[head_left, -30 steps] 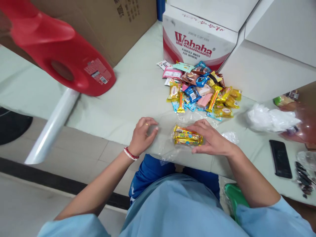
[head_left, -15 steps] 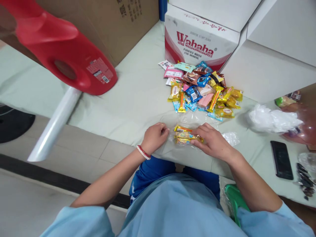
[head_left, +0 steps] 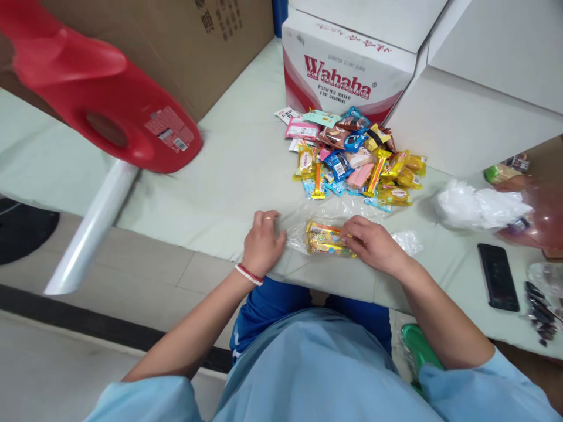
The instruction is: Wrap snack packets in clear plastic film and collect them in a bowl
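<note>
Several yellow snack sticks in printed wrappers lie side by side near the table's front edge. A clear plastic bag spreads around and behind them, though its edges are hard to trace. My right hand is at the sticks' right end, thumb and fingertips pinched together. Whether film or a wrapper is between them is hidden. At the bag's left edge rests my left hand, its fingers bent and the thumb apart from them. Beyond the sticks lies a heap of small wrapped snacks in yellow, blue, pink and brown.
A white Wahaha carton stands behind the heap. Left are a large red bottle and a plastic roll jutting over the edge. Right lie crumpled white plastic, a black phone and small dark packets.
My left hand has moved slightly left, its thumb and fingers now apart. My right hand's spread fingers have drawn together at the sticks. The view has shifted slightly.
</note>
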Available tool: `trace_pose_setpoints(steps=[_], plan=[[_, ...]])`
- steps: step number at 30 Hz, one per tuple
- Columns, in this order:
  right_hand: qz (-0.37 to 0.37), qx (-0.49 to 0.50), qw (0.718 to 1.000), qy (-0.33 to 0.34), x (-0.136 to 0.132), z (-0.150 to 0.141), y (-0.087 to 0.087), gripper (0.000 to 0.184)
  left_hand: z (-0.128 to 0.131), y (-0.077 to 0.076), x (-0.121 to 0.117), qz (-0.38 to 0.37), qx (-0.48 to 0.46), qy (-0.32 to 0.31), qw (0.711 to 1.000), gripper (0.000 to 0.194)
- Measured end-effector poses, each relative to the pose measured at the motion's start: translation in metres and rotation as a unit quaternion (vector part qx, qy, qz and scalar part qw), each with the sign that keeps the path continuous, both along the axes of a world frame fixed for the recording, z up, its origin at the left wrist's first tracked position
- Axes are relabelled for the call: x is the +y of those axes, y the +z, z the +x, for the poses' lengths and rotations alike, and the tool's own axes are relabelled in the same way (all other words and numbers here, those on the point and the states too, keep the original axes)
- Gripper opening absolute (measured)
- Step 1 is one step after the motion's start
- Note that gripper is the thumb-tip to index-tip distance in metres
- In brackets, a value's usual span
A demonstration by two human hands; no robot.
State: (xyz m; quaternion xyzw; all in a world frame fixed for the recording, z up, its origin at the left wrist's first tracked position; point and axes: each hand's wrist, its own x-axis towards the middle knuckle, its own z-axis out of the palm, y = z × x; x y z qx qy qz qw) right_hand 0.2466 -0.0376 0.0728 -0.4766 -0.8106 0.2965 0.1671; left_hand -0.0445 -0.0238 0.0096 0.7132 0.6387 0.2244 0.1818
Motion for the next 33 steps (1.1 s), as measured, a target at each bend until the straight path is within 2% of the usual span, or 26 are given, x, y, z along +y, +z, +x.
trace_pose_setpoints(steps=[3,6,8,12,16,19,23,25,28,30,33], plan=[[-0.004,-0.033,0.999,-0.008,0.012,0.000,-0.012,0.017,-0.001,-0.007,-0.005,0.092,0.007,-0.094,0.991,0.043],[-0.012,-0.039,0.999,-0.023,0.020,0.000,-0.025,0.017,0.000,-0.007,-0.006,0.076,0.022,-0.154,0.985,0.035],[-0.013,-0.037,0.999,-0.029,0.023,0.000,-0.031,0.017,0.000,-0.005,-0.004,0.051,0.026,-0.152,0.987,0.025],[-0.003,-0.038,0.999,-0.032,0.022,0.001,-0.037,0.020,0.003,-0.002,0.002,0.028,0.025,-0.140,0.989,0.029],[0.002,-0.034,0.998,-0.061,0.021,0.002,-0.039,0.024,0.000,-0.004,0.005,0.011,-0.054,-0.132,0.990,0.016],[-0.003,-0.025,0.997,-0.077,0.022,0.004,-0.042,0.025,-0.006,-0.009,0.002,0.038,-0.115,-0.087,0.989,0.016],[-0.007,-0.008,0.996,-0.089,0.022,0.004,-0.047,0.023,-0.012,-0.013,-0.004,0.047,-0.098,0.030,0.994,0.018],[-0.009,-0.006,0.996,-0.094,0.023,0.004,-0.048,0.022,-0.010,-0.009,-0.008,0.065,-0.073,0.074,0.992,0.015],[-0.007,-0.013,0.995,-0.099,0.023,0.001,-0.051,0.021,-0.001,0.004,-0.020,0.158,-0.031,0.118,0.980,0.016],[-0.001,-0.016,0.995,-0.102,0.023,0.000,-0.052,0.022,0.010,0.015,-0.031,0.217,-0.005,0.076,0.973,0.018],[0.011,-0.019,0.994,-0.106,0.021,-0.002,-0.055,0.023,0.033,0.023,-0.040,0.220,0.016,-0.131,0.967,0.026]])
